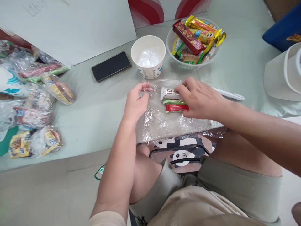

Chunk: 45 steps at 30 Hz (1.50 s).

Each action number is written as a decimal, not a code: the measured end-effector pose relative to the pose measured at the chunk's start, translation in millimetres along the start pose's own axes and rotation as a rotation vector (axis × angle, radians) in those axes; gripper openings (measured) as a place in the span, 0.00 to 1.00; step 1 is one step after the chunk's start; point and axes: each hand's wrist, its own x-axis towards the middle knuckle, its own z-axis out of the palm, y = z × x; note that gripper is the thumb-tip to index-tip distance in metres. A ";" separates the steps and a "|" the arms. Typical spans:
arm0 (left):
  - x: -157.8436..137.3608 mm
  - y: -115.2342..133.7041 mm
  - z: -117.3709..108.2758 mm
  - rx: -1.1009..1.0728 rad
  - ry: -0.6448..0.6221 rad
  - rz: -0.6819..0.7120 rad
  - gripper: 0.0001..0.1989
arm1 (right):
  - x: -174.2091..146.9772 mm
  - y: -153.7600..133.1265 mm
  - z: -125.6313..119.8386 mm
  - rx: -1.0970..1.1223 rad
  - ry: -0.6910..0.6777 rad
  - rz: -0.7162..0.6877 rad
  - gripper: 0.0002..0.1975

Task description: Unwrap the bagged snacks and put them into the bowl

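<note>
A sheet of clear plastic wrap (162, 127) lies on the table edge in front of me. Three wrapped snack bars rest side by side on it: a white one (169, 94), a green one (172, 101) and a red one (175, 108). My right hand (199, 97) grips them from the right, fingers and thumb over their right ends, which are hidden. At the wrap's left edge is my left hand (137, 100), its fingers half curled and the thumb apart from them. The fingertips are at the film; I cannot tell whether they touch it.
Behind the wrap stand a paper bowl (148, 70) with clear plastic inside and a clear bowl (170, 51) of snacks. A phone (111, 67) lies left of them. Wrapped snack bundles (35, 117) pile up at left. A white handle (231, 94) and a white bin (275, 75) are at right.
</note>
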 end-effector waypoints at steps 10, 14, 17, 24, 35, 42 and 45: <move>-4.7 -2.3 -2.8 0.117 -0.069 0.048 0.35 | -10.2 -8.5 -3.4 0.030 -0.009 0.024 0.45; -6.0 -5.3 -5.4 0.145 -0.040 0.057 0.34 | -18.7 -8.4 -1.4 0.193 0.062 0.026 0.41; -5.9 -6.5 -6.6 0.141 -0.025 0.056 0.34 | -23.8 -6.9 5.1 0.267 0.129 0.029 0.39; -4.6 -3.8 -5.4 0.169 -0.038 0.036 0.36 | -24.2 -6.1 13.8 0.228 0.044 0.053 0.20; -4.0 -3.0 -6.5 0.175 -0.043 0.048 0.34 | -14.7 -12.0 2.1 0.036 -0.106 0.112 0.19; -3.6 -5.9 -7.1 0.146 -0.038 0.047 0.34 | -25.7 -20.3 2.5 0.038 -0.020 0.145 0.19; -3.0 -6.4 -7.3 0.164 -0.037 0.054 0.34 | -30.5 -20.0 2.9 0.090 0.014 0.155 0.21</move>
